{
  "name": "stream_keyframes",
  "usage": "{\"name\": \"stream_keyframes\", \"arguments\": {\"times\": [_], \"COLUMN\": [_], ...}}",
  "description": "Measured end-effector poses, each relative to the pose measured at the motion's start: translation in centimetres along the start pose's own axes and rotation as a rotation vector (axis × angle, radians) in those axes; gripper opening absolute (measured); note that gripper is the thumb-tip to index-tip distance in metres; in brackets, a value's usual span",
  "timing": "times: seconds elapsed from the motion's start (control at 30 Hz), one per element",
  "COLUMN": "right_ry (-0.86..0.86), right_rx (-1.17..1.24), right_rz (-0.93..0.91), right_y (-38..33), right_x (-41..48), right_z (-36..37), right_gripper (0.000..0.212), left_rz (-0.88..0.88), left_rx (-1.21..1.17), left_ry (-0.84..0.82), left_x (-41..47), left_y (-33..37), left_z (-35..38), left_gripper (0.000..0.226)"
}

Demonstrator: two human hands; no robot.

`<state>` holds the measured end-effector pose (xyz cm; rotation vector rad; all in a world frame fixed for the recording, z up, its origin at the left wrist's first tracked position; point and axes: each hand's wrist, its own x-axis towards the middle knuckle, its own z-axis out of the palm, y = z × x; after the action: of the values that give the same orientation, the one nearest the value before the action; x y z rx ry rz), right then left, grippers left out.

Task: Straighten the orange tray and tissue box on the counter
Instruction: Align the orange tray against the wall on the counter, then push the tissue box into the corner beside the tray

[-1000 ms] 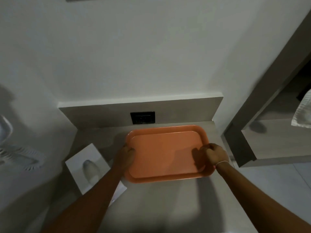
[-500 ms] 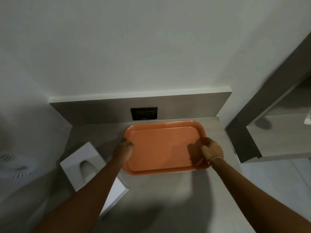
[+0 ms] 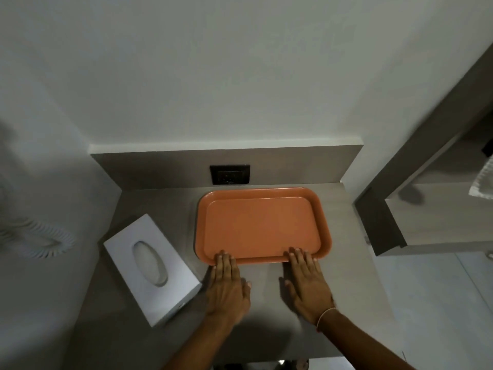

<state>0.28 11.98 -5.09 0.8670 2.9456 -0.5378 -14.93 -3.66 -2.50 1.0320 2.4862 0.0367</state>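
The orange tray (image 3: 262, 225) lies flat and empty on the grey counter (image 3: 160, 206), its far edge close to the back ledge and roughly parallel to it. My left hand (image 3: 228, 287) rests flat on the counter with fingertips touching the tray's near rim at its left end. My right hand (image 3: 308, 285) lies flat the same way, fingertips on the near rim toward the right. Neither hand holds anything. The white tissue box (image 3: 152, 268) sits to the left of the tray, turned at an angle, a tissue showing in its oval slot.
A black wall socket (image 3: 230, 174) sits in the back ledge just behind the tray. A grey shelf unit (image 3: 384, 228) stands at the counter's right end, with a white towel (image 3: 484, 182) hanging at the far right. Walls close in on the left and back.
Both hands let go of the tray's left and right sides and came to its near rim, fingers flat. The tray now lies farther back, close to the ledge.
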Motion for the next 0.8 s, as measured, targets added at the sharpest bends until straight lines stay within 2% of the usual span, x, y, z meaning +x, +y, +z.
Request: {"name": "stream_keyframes", "arguments": {"times": [0.67, 0.8], "right_ry": [-0.078, -0.044], "right_rx": [-0.055, 0.008], "right_rz": [0.037, 0.003], "right_y": [-0.1, -1.5], "right_x": [2.5, 2.9], "right_z": [-0.4, -0.7], "right_gripper": [0.07, 0.068], "left_rz": [0.073, 0.042], "left_rx": [0.034, -0.079], "left_ry": [0.067, 0.193], "left_x": [2.5, 1.0], "left_y": [-1.5, -2.5], "left_z": [-0.1, -2.0], "left_gripper": [0.075, 0.075]}}
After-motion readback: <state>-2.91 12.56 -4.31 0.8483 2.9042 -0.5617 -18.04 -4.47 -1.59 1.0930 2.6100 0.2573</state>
